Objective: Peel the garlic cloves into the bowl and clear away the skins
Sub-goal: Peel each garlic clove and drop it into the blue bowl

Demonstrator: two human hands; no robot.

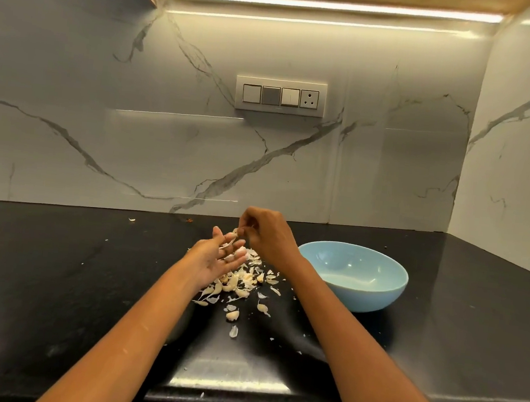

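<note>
The person stands at the black counter with both hands raised just left of the blue bowl. The left hand lies palm up, fingers straight and a little spread, with what looks like a clove resting near the fingertips. The right hand is above it, thumb and forefinger pinching a strip of skin that runs down to the left fingers; whether the strip is already free of the clove I cannot tell, it is too small from here.

To do this step well, I would say the pull should go along the length of the clove, away from the bowl, so the papery skin comes off whole and falls on the counter and not among the peeled ones. The left fingers will need to close on the clove as the right hand pulls, or it may roll off the open palm. Then the bare clove goes right, over the rim.

The bowl looks empty (pale blue, glossy, nothing showing inside it). The garlic pile lies on the counter just left of the bowl, under the hands: cream-coloured cloves mixed with thin whitish skins, a few stray pieces scattered nearer the person. The skins are light and will likely drift when swept.
</note>
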